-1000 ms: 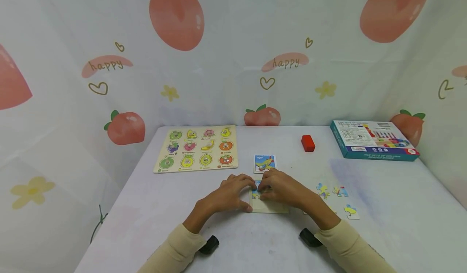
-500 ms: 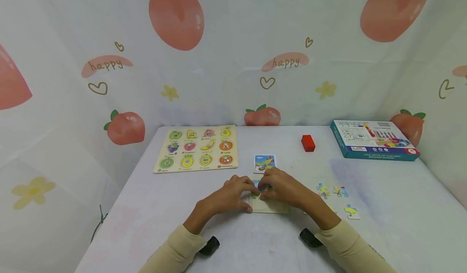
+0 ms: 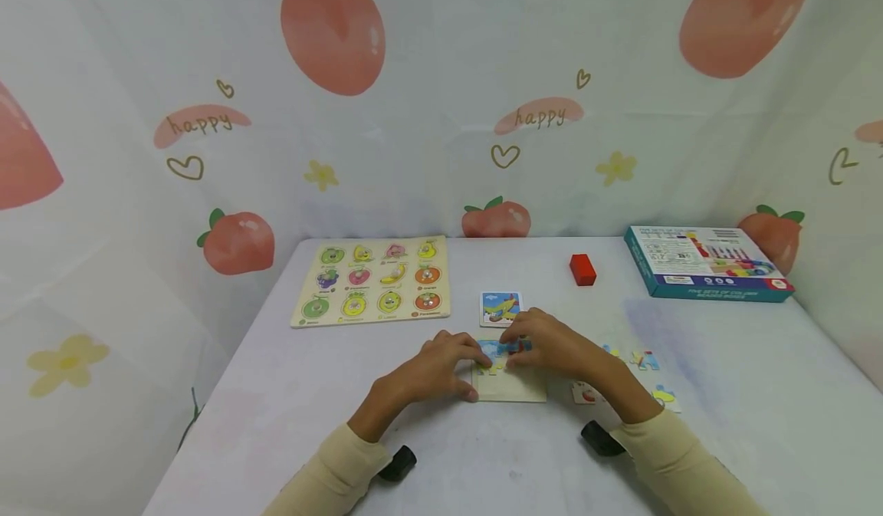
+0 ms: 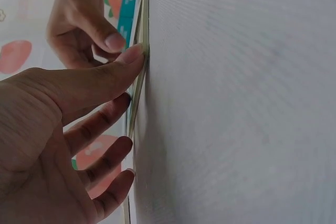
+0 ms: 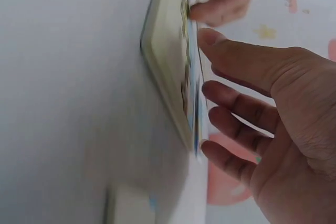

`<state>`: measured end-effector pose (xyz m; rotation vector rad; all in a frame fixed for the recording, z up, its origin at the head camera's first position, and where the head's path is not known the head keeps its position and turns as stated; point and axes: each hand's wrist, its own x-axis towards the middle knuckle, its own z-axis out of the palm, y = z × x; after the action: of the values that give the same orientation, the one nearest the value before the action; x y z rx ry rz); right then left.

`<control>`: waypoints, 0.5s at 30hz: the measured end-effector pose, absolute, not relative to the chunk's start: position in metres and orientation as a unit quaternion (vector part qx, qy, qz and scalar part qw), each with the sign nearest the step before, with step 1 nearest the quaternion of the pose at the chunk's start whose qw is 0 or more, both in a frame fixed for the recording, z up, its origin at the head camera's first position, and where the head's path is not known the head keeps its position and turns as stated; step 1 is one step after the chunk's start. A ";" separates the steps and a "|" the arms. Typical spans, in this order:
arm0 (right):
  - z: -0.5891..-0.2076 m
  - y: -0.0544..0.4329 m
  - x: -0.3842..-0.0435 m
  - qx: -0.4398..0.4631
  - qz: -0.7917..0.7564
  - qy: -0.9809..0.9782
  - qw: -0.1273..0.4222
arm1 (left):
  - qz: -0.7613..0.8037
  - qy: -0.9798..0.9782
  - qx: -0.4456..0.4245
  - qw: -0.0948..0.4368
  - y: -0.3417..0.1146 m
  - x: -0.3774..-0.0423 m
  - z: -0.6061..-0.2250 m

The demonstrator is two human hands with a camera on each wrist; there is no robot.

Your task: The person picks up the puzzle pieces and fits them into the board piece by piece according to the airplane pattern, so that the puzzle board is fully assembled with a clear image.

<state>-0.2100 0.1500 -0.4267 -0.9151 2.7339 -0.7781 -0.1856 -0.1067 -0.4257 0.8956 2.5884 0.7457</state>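
Note:
A pale jigsaw tray lies on the table in front of the person, with joined blue and yellow puzzle pieces along its upper left. My left hand holds the tray at its left side, thumb at the edge and index finger on the pieces; its thumb presses the rim in the left wrist view. Over the tray's upper right, my right hand has thumb and fingers spread, close over a blue and red part of the puzzle. Nothing sits between those fingers in the right wrist view. An airplane picture card lies just behind the tray.
Several loose puzzle pieces lie right of the tray, some behind the right forearm. A wooden fruit board is at the back left. Farther back stand a red block and a flat game box at the right.
My right hand has shifted right and slightly back, its fingers spreading and uncovering more of the puzzle pieces. The left hand stays nearly in place on the tray.

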 end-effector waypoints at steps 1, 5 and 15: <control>-0.426 0.154 -0.210 -0.298 -0.263 0.914 0.079 | 0.259 0.902 0.311 0.153 -0.106 -0.185 -0.426; -0.424 0.172 -0.207 -0.270 -0.266 0.922 0.083 | 0.258 0.902 0.309 0.154 -0.106 -0.185 -0.425; -0.421 0.215 -0.192 -0.210 -0.245 0.943 0.077 | 0.264 0.900 0.314 0.148 -0.107 -0.186 -0.427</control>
<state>-0.1918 0.2154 -0.4215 -0.6296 2.8269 -0.7351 -0.1861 -0.1068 -0.4273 0.9036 2.5887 0.7581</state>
